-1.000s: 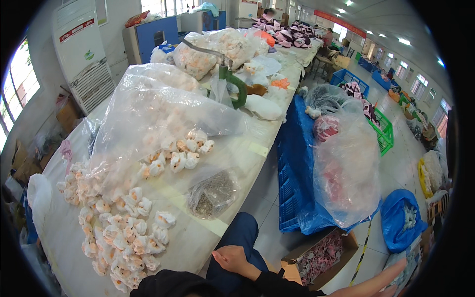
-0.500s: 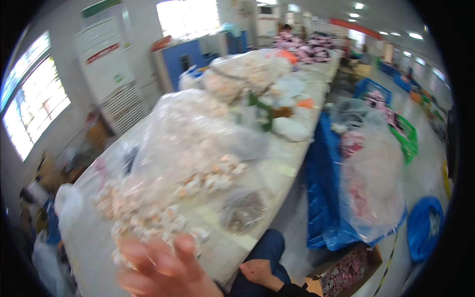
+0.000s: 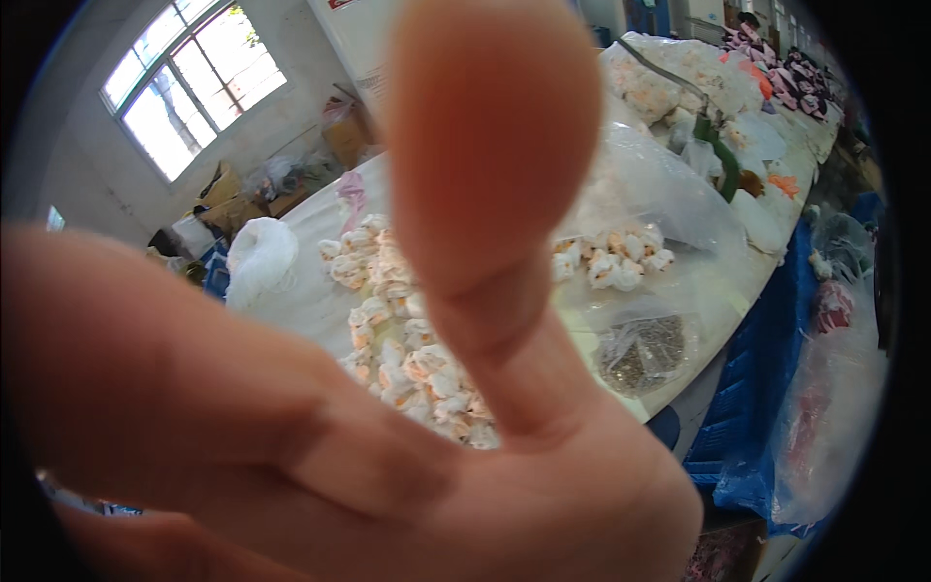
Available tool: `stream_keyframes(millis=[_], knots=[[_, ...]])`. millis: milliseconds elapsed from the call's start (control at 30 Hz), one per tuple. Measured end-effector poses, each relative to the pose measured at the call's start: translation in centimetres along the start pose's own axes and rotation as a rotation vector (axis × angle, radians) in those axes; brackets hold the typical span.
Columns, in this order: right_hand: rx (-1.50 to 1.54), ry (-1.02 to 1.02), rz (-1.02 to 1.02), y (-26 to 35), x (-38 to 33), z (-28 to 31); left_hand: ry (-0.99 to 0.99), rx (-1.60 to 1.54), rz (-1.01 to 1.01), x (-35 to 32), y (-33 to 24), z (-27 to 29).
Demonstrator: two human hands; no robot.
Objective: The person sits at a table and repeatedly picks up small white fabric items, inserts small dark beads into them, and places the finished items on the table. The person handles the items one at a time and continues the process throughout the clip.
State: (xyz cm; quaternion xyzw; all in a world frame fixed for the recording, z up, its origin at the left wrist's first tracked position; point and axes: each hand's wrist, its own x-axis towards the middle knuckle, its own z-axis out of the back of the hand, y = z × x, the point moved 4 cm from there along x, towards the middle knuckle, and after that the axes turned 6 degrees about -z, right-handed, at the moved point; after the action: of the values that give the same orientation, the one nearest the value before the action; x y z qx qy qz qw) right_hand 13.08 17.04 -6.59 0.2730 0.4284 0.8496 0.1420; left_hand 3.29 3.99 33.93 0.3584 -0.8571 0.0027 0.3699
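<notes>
My left hand [image 3: 456,485] is raised very close to the camera and fills much of the picture. Its thumb points upward and a finger stretches to the left, wide apart, with nothing seen between them. The other fingertips run out of the picture. Behind the hand, small white stuffed pieces with orange patches [image 3: 436,373] lie heaped on the table, partly covered by the thumb. More of them [image 3: 621,260] spill beside a large clear plastic bag [image 3: 669,189]. My right hand is out of the picture.
A clear bag of small dark bits [image 3: 640,354] lies near the table's [image 3: 732,315] right edge. White netting [image 3: 262,257] sits at its left edge. Farther back are a bulging bag [image 3: 650,82] and a green strap-like thing [image 3: 718,160]. Blue sheeting [image 3: 747,388] and bagged goods stand right of the table.
My left hand has come up from the table's near edge to just before the camera. The view has swung left, and my right hand, earlier on my leg, has left the picture.
</notes>
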Motion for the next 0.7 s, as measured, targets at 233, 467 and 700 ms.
stream_keyframes(millis=[233, 467, 700], knots=[[0.030, -0.049, 0.003, 0.3, 0.3, 0.2, 0.062, 0.005, 0.031, -0.3, 0.9, 0.9], [0.018, -0.076, -0.006, -0.5, -0.1, 0.1, 0.104, -0.010, 0.076, -0.3, 2.1, 1.3], [0.040, -0.040, 0.085, 1.6, 0.3, -0.8, 0.270, 0.130, 0.087, 1.2, 2.4, 5.9]])
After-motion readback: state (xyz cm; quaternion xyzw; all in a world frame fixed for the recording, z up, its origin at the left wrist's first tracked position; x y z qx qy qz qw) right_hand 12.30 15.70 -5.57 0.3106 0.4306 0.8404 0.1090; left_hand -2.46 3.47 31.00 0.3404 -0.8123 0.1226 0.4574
